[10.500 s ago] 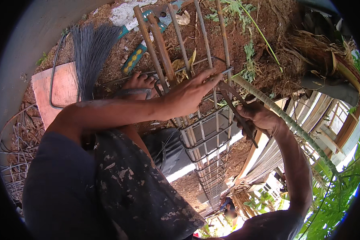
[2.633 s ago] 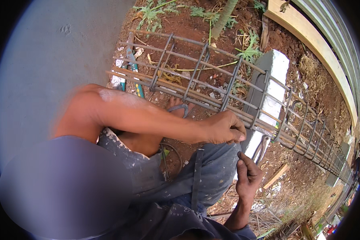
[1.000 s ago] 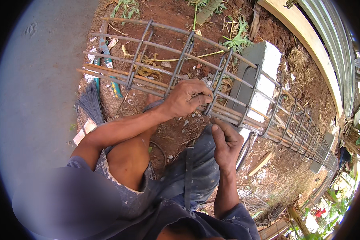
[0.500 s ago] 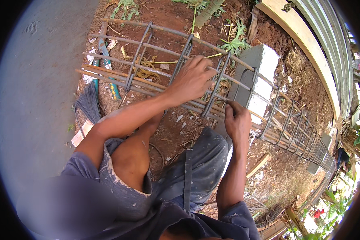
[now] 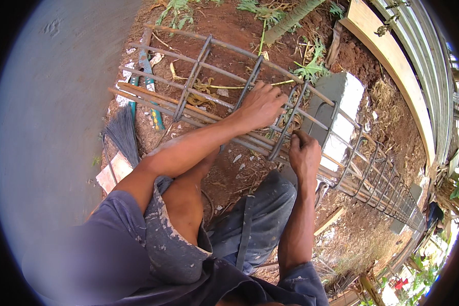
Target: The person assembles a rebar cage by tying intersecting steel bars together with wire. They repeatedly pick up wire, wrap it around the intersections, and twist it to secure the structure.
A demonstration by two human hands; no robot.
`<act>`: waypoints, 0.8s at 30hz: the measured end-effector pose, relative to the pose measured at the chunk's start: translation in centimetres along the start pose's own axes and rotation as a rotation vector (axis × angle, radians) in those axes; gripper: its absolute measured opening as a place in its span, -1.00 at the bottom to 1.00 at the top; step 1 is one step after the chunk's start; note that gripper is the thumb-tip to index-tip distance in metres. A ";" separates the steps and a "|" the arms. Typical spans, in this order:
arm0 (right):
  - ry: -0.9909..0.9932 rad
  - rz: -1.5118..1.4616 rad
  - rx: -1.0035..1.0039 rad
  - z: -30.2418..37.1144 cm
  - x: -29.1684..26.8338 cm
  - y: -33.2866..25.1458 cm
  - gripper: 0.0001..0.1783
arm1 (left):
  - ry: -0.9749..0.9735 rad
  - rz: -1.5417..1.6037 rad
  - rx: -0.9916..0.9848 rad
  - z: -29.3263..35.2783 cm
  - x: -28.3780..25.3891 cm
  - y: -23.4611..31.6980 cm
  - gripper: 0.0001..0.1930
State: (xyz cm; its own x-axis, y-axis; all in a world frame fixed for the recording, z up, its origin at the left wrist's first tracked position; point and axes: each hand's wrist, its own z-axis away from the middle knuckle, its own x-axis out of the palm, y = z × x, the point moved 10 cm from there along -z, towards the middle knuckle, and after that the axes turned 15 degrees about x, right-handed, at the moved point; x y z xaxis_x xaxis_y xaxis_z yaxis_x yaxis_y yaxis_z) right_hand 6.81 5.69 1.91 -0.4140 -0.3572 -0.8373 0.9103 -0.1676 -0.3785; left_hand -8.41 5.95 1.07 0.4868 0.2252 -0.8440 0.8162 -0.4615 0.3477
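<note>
Head view: left hand, right hand curled against rebar cage; grips unclear.

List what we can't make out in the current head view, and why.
All in the head view:
Left hand: fingertips and any pinched item, hidden behind its own knuckles.
Right hand: same, fingers curled out of sight.
Rebar cage: far-end details, too small.
Pinkish board: part covered by dark wires.
Dark patch, lower left: blurred.
</note>
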 end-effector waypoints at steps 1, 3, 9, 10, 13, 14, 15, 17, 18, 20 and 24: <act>0.007 0.009 0.011 -0.1 -0.1 0.1 -0.72 | 0.004 0.010 0.003 0.0 0.0 0.1 -0.70; 0.049 -0.008 0.007 -0.2 -0.6 0.4 -0.72 | 0.008 0.021 0.006 -0.1 -0.2 0.1 -0.71; 0.094 -0.171 -0.036 1.2 -2.2 -0.6 -0.71 | 0.298 0.392 -0.169 -0.1 -3.1 -1.2 -0.77; 0.058 -0.179 -0.037 1.4 -2.1 -1.5 -0.71 | 0.324 0.327 -0.146 -0.1 -4.1 -1.3 -0.79; 0.011 -0.141 -0.141 1.9 -0.5 -4.5 -0.74 | 0.387 0.122 -0.116 0.3 -6.9 -2.7 -0.84; 0.005 -0.118 -0.193 2.1 0.0 -5.6 -0.75 | 0.397 0.047 -0.132 0.4 -7.6 -3.2 -0.84; -0.022 -0.080 -0.192 2.1 0.9 -6.3 -0.76 | 0.406 -0.034 -0.149 0.7 -8.3 -3.8 -0.83; -0.076 -0.005 -0.192 1.9 2.4 -7.5 -0.76 | 0.353 0.011 -0.297 2.2 -8.5 -6.4 -0.84; -0.102 0.031 -0.168 1.6 2.9 -7.7 -0.73 | 0.271 0.057 -0.395 3.2 -8.0 -7.8 -0.84; -0.082 0.039 -0.167 1.3 3.1 -8.3 -0.73 | 0.177 0.052 -0.381 4.4 -6.9 -9.1 -0.81; -0.038 -0.008 -0.209 0.8 3.9 -8.7 -0.73 | 0.111 0.069 -0.382 4.3 -6.0 -8.7 -0.82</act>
State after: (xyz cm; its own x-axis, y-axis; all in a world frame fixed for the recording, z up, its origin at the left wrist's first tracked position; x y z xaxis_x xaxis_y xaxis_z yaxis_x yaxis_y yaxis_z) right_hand -2.74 5.06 2.25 -0.4170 -0.3921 -0.8200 0.8867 0.0228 -0.4618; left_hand -19.79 4.93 1.37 0.5577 0.3055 -0.7717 0.8274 -0.1314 0.5460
